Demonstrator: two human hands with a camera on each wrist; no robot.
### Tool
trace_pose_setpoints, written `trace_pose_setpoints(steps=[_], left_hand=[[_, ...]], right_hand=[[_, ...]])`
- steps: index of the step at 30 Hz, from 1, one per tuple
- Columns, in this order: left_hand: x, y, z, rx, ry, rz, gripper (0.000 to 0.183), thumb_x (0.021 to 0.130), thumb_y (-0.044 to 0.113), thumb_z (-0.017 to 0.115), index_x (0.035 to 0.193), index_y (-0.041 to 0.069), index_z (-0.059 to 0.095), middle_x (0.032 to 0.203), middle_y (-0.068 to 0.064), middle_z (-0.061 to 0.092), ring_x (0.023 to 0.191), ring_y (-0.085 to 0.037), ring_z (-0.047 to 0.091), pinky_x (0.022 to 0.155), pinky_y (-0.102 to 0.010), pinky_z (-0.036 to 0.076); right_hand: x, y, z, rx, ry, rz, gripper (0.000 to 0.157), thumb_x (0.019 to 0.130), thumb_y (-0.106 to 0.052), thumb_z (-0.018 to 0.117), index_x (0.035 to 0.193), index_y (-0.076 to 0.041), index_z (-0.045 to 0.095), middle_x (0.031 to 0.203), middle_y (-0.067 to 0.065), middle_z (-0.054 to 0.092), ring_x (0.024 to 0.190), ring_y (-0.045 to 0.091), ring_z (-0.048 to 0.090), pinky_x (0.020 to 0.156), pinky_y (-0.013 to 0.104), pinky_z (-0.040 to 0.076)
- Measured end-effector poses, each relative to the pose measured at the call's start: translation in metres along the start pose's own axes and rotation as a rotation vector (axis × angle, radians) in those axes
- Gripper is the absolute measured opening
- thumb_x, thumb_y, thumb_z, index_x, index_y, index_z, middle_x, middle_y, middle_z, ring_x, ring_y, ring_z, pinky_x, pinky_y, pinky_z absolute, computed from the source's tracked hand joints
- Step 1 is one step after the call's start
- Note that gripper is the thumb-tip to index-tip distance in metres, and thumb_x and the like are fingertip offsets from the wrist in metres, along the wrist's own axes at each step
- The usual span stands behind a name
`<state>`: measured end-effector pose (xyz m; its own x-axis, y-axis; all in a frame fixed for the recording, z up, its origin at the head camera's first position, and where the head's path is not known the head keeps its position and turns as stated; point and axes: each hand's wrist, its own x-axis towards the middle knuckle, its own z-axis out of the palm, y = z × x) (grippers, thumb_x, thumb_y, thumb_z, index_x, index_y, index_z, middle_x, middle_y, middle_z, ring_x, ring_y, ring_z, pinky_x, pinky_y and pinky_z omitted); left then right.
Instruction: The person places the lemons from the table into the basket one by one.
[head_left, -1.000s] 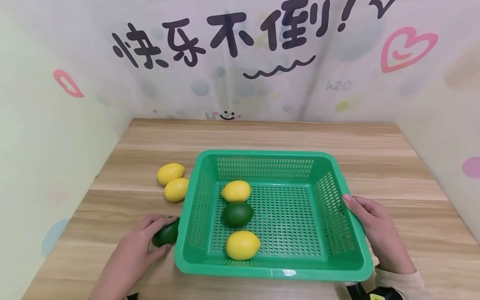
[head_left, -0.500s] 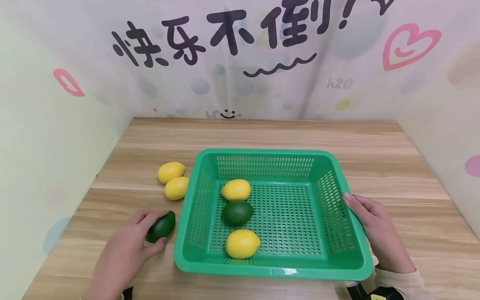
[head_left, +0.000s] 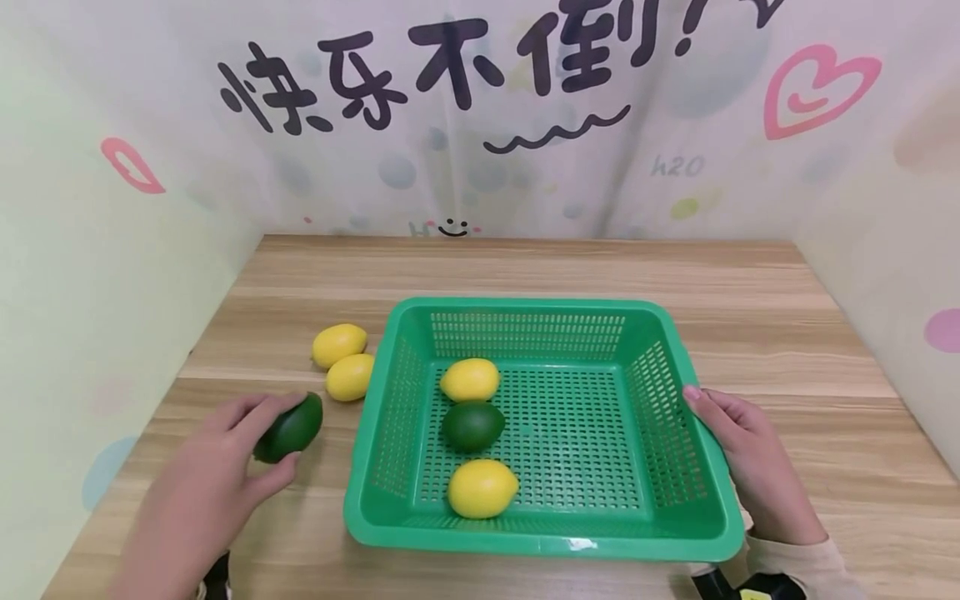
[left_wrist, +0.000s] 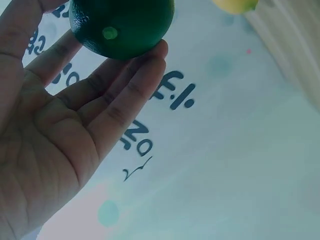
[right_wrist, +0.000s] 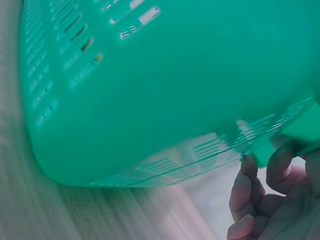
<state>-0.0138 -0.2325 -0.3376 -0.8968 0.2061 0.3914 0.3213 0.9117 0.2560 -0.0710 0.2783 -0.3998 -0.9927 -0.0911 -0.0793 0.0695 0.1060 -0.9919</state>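
Fingers (head_left: 261,417) of the left hand (head_left: 198,477) pinch a dark green fruit (head_left: 292,429) (two lemons (head_left: 349,377) lie just beyond them); the right hand (head_left: 759,457) grips a green basket (head_left: 637,547).

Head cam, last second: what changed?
The left hand has carried its green fruit leftward and somewhat forward, away from the basket, opening a gap at its left side. Nothing newly gripped or released.

Same: right hand on the basket's right rim; two lemons and a green fruit inside; two lemons outside.
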Motion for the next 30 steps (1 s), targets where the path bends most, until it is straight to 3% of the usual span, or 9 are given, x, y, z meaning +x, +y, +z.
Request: trace_pose_setpoints(steps=[8, 14, 21, 30], left_hand=[[0.020, 0.009, -0.012, -0.005, 0.042, 0.124, 0.071, 0.065, 0.001, 0.091, 0.132, 0.013, 0.069, 0.114, -0.008, 0.067, 0.096, -0.026, 0.066, 0.071, -0.046, 0.057], [0.028, 0.017, -0.016, -0.009, 0.052, 0.152, 0.066, 0.067, 0.002, 0.090, 0.129, 0.012, 0.070, 0.116, -0.007, 0.066, 0.097, -0.023, 0.065, 0.071, -0.040, 0.056], [0.039, 0.026, -0.016, -0.017, 0.068, 0.208, 0.067, 0.065, 0.002, 0.091, 0.127, 0.011, 0.070, 0.115, -0.013, 0.067, 0.096, -0.030, 0.068, 0.067, -0.045, 0.060], [0.043, 0.033, -0.014, -0.031, 0.050, 0.230, 0.064, 0.069, 0.007, 0.092, 0.128, 0.013, 0.070, 0.114, -0.010, 0.067, 0.096, -0.026, 0.066, 0.066, -0.042, 0.059]], right_hand=[[-0.001, -0.001, 0.001, 0.021, 0.001, 0.006, 0.034, 0.111, -0.026, 0.047, 0.103, -0.008, 0.075, 0.080, 0.009, 0.075, 0.065, 0.021, 0.074, 0.055, 0.037, 0.061], [-0.002, 0.000, 0.001, 0.035, 0.001, 0.009, 0.034, 0.111, -0.026, 0.047, 0.103, -0.009, 0.076, 0.081, 0.008, 0.075, 0.065, 0.020, 0.074, 0.055, 0.037, 0.061], [-0.002, 0.001, 0.001, 0.042, 0.002, 0.016, 0.034, 0.111, -0.026, 0.047, 0.103, -0.010, 0.076, 0.081, 0.009, 0.076, 0.066, 0.020, 0.074, 0.056, 0.038, 0.061], [-0.002, 0.002, 0.000, 0.031, 0.007, 0.017, 0.033, 0.111, -0.026, 0.048, 0.103, -0.011, 0.076, 0.081, 0.008, 0.075, 0.066, 0.020, 0.074, 0.056, 0.038, 0.061]])
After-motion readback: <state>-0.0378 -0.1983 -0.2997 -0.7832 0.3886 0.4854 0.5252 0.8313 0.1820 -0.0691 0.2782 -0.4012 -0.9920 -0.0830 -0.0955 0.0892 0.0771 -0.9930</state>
